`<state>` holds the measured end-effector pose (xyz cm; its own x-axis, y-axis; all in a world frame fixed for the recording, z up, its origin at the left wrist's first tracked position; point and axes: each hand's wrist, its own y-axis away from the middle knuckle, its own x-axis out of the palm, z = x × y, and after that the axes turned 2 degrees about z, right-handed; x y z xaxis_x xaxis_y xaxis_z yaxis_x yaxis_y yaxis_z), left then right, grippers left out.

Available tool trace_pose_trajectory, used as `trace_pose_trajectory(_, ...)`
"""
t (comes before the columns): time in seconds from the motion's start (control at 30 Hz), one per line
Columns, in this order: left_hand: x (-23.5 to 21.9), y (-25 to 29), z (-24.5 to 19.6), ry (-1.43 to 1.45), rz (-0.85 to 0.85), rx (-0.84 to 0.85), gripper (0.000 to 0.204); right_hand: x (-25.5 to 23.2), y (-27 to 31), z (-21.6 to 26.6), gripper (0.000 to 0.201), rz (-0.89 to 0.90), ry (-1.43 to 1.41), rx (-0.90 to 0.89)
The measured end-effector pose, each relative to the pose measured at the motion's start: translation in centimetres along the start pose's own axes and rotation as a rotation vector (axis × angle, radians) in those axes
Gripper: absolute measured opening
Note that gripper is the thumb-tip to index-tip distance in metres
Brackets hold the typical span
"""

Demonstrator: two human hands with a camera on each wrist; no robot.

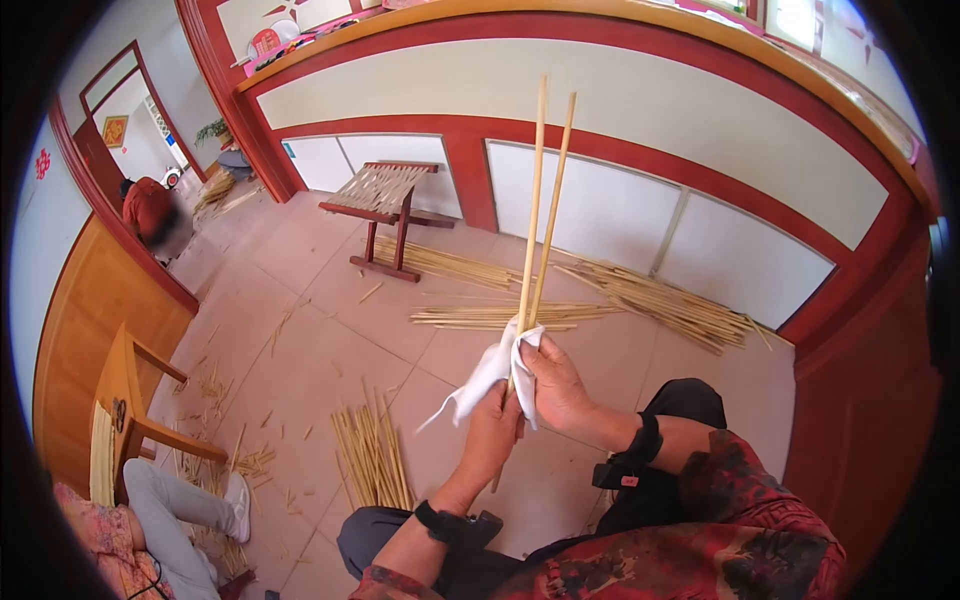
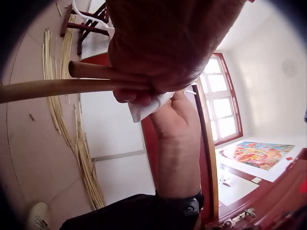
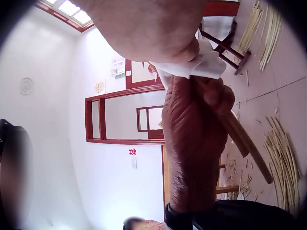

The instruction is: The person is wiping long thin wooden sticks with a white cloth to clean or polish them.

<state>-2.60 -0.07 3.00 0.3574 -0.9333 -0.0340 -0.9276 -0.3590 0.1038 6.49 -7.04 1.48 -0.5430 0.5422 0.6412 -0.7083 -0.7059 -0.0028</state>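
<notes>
Two long pale sticks (image 1: pixel 534 210) stand nearly upright in front of the body, spreading slightly apart at their tops. My left hand (image 1: pixel 490 430) grips their lower part; in the left wrist view their lower ends (image 2: pixel 57 88) jut out past the left hand (image 2: pixel 168 48). Just above it, my right hand (image 1: pixel 562 385) holds a white cloth (image 1: pixel 485 375) wrapped around the sticks. The right wrist view shows the cloth (image 3: pixel 201 67) between the right hand (image 3: pixel 153 28) and the left hand. Part of the cloth hangs loose to the left.
Piles of sticks (image 1: pixel 665 300) lie along the cabinet, and another bundle (image 1: pixel 370 455) is on the floor at lower left. A woven-top stool (image 1: pixel 385 190) stands near the cabinet. Someone in grey trousers (image 1: pixel 170 515) sits at left by a wooden bench (image 1: pixel 125 390); another person (image 1: pixel 148 210) is further back.
</notes>
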Motion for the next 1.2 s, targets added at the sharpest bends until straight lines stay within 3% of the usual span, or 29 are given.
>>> trace_pose_trajectory(0.07, 0.2, 0.1, 1.0, 0.019, 0.035, -0.016, 0.010, 0.3, -0.4, -0.3, 0.022, -0.063, -0.008, -0.074)
trace_pose_trajectory(0.13, 0.6, 0.0, 2.3, -0.283, 0.031, 0.225, 0.016, 0.3, -0.7, 0.5, 0.022, -0.112, -0.076, -0.064)
trace_pose_trajectory(0.17, 0.7, -0.2, 2.6, -0.284, 0.038, 0.229, 0.016, 0.2, -1.0, 0.7, 0.022, -0.116, -0.076, -0.071)
trace_pose_trajectory(0.23, 0.9, 0.1, 2.1, 0.003, 0.020, -0.129, 0.013, -0.2, -1.6, 0.9, 0.023, -0.122, -0.062, -0.128)
trace_pose_trajectory(0.33, 1.2, 0.4, 1.7, -0.041, 0.013, -0.021, 0.014, -0.2, -2.3, 2.3, 0.023, -0.236, -0.081, -0.150)
trace_pose_trajectory(0.43, 1.0, 0.8, 1.0, -0.035, 0.084, -0.128, 0.014, -2.8, -4.4, 2.2, 0.022, -0.262, -0.095, -0.234)
trace_pose_trajectory(0.53, 0.9, 1.3, 1.2, -0.065, 0.140, -0.108, 0.016, -4.0, -5.8, 4.3, 0.021, -0.343, -0.058, -0.291)
trace_pose_trajectory(0.67, -1.2, 2.2, 0.8, -0.333, 0.191, -0.035, 0.016, -7.6, -7.8, 8.7, 0.018, -0.595, -0.050, -0.436)
trace_pose_trajectory(0.73, -3.1, 3.1, 1.5, -0.506, 0.222, 0.051, 0.014, -11.7, -8.5, 11.2, 0.017, -0.641, -0.076, -0.491)
trace_pose_trajectory(0.87, -7.1, 4.2, 1.7, -0.576, 0.212, 0.049, 0.017, -18.0, -9.3, 15.8, 0.020, -0.799, -0.059, -0.719)
trace_pose_trajectory(0.93, -8.9, 4.8, 0.9, -0.632, 0.220, 0.001, 0.016, -19.1, -8.2, 18.4, 0.021, -0.869, -0.207, -0.726)
trace_pose_trajectory(1.07, -10.7, 4.0, 1.0, -0.512, 0.049, -0.059, 0.016, -19.5, -7.1, 19.0, 0.022, -0.830, -0.278, -0.682)
trace_pose_trajectory(1.13, -9.6, 3.3, 0.8, -0.012, 0.056, -0.204, 0.017, -16.9, -7.2, 16.9, 0.023, -0.622, -0.246, -0.468)
trace_pose_trajectory(1.2, -7.8, 2.6, 0.7, 0.061, 0.082, -0.186, 0.019, -13.9, -7.3, 13.7, 0.024, -0.337, -0.237, -0.316)
